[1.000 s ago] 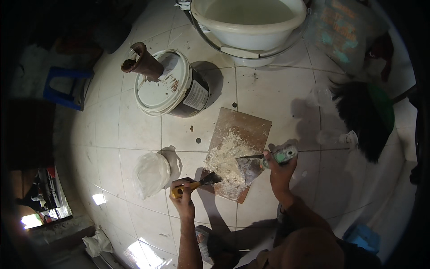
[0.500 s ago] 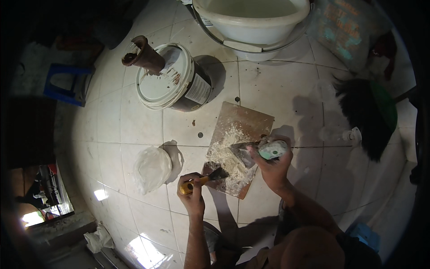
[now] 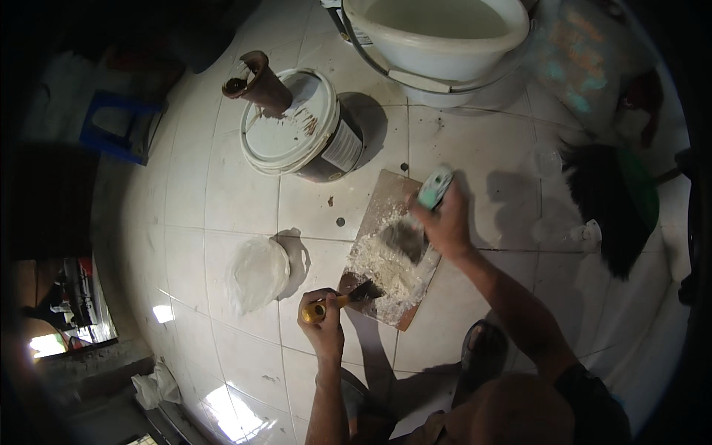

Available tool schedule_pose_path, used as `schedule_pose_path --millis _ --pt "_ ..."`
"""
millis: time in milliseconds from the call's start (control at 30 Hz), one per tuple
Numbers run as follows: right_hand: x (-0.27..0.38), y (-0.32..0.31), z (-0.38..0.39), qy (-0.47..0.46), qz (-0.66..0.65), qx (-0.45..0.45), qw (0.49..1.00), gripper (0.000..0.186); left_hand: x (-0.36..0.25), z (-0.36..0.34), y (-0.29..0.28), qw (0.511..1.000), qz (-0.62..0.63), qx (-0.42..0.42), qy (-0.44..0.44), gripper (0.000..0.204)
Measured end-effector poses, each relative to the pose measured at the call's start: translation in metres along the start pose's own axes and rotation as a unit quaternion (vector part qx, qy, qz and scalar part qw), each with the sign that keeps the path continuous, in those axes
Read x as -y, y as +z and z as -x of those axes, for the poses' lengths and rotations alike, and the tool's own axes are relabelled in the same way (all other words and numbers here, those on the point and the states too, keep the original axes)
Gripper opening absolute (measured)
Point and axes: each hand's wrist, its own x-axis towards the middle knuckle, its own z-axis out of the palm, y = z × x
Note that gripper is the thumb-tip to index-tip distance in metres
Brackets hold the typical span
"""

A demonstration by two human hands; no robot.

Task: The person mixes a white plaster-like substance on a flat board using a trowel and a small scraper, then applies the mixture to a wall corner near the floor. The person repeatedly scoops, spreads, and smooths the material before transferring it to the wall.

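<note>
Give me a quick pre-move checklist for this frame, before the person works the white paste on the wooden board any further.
1. Left hand grips the yellow-handled putty knife: ok.
2. Right hand grips the green-handled wide scraper: ok.
3. White paste sits wholly on the rectangular wooden board: cannot tell, the near edge looks crumbly.
4. Board lies flat on the white tiled floor: ok.
5. White plastic bag lies apart from the board: ok.
6. White lidded paint bucket stands apart from both hands: ok.
</note>
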Motion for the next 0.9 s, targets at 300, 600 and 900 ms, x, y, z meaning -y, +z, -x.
schedule_pose_path --millis 300,600,900 --pt "-0.006 0.009 -0.021 0.037 -0.046 0.057 0.997 0.056 0.001 0.004 0.0 1.0 -0.022 -0.02 -0.001 0.01" --pt "0.011 0.023 -0.027 -0.057 0.157 0.128 0.978 0.049 -0.001 0.005 0.004 0.999 0.002 -0.036 -0.021 0.01" --pt "0.019 0.009 0.033 -0.168 0.108 0.097 0.975 0.037 -0.001 0.008 0.01 0.998 0.024 -0.049 -0.027 0.012"
